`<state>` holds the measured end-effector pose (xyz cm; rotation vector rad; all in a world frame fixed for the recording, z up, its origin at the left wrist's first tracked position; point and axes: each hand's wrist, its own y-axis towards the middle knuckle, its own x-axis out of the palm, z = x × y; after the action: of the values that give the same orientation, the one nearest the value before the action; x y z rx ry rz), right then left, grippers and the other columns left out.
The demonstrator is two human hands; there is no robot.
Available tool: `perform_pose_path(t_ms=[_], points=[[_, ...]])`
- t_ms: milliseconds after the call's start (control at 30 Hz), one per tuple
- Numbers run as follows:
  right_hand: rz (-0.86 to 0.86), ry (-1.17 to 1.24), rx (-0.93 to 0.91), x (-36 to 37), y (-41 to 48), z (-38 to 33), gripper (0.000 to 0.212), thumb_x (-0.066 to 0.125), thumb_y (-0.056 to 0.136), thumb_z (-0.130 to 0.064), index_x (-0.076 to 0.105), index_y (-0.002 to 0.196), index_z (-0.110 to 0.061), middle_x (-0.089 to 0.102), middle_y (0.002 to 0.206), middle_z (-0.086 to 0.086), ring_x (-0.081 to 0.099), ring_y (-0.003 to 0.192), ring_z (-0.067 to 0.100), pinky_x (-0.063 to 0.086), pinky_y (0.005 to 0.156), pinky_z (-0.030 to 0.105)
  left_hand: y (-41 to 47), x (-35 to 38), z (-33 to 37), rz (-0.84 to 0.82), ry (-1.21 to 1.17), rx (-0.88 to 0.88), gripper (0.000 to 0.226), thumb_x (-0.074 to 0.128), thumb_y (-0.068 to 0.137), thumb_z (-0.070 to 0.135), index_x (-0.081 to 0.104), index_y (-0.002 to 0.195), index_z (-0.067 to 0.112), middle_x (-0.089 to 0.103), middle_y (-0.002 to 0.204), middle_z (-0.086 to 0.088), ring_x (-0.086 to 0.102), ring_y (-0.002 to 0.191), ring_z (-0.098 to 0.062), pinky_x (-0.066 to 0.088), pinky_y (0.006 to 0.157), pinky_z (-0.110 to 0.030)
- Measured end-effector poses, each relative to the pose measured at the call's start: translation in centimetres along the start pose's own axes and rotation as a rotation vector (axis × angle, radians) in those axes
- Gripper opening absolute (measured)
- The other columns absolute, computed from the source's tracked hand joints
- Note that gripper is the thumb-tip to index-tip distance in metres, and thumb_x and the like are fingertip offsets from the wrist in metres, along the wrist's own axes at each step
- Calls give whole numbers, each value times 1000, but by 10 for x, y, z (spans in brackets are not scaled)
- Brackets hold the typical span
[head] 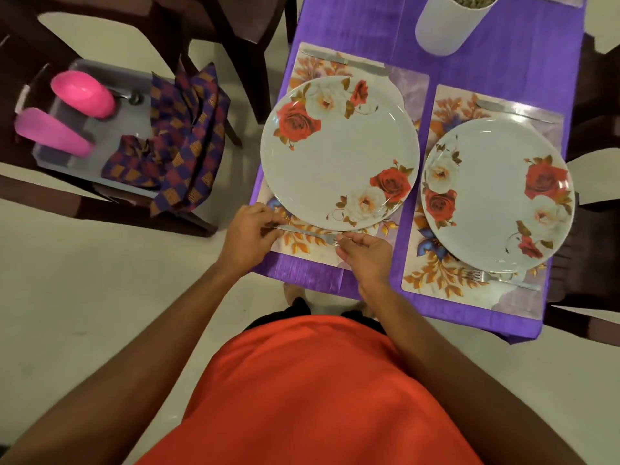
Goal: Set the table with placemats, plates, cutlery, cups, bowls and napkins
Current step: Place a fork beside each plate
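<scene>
At near edge of floral placemat (303, 247), just beside rose-patterned plate (339, 152): left hand (250, 229) pinches fork (308, 233) by handle, right hand (365, 255) pinches tine end.

A single wide-angle view, worn on the person's head, looks forward and steeply down onto the table (385, 28) from close above its near edge. The table fills the upper right; a chair (100, 209) lies left of it, the person's shirt (302, 397) below it. Lines bow near the frame's edges.
</scene>
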<state>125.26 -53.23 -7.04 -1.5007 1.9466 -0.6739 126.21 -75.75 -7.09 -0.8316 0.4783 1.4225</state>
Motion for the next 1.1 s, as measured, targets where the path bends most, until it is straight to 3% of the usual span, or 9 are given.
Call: perform_pose_path(t_ms=[200,400,500,633,733,1100], points=[[1,-86,-44,3,2,2,21,78,87,-10,75,106,-1,77,90,4,76,84,14,63,75,31,9,-8,-4,-53,-140,-157,24,77,85,12,76,109,13,62,107,3,58,101,-14,52,84,-25],[16,-201,-120,-6,-3,3,21,79,85,-10,76,105,-4,75,84,-3,75,79,12,63,71,30,17,-16,-4,-62,-187,-245,23,77,85,12,75,108,12,59,110,4,59,99,-11,49,77,-15],[26,-200,-126,-6,-4,5,22,79,85,-10,76,106,-4,75,85,-3,75,79,11,63,72,31,18,-16,-6,-60,-185,-248,25,77,84,12,75,109,12,59,110,4,59,98,-11,46,73,-10],[36,-154,-144,-1,-7,6,22,78,86,-9,75,107,-3,76,85,-2,74,78,9,62,70,26,19,-15,-7,-65,-169,-231,28,77,84,12,74,112,11,59,111,3,60,98,-12,51,78,-16],[57,-150,-157,3,-7,8,24,78,87,-10,75,109,-2,76,86,-1,74,78,9,61,68,24,17,-15,-7,-55,-154,-202,28,77,85,12,74,113,11,57,109,4,60,99,-13,50,76,-13],[-2,-99,-177,-5,-9,9,17,79,87,-19,77,102,-11,77,82,-2,75,80,13,62,71,31,13,-11,-2,-3,-118,-232,28,75,86,13,73,114,11,54,111,5,57,98,-10,42,69,-5]])
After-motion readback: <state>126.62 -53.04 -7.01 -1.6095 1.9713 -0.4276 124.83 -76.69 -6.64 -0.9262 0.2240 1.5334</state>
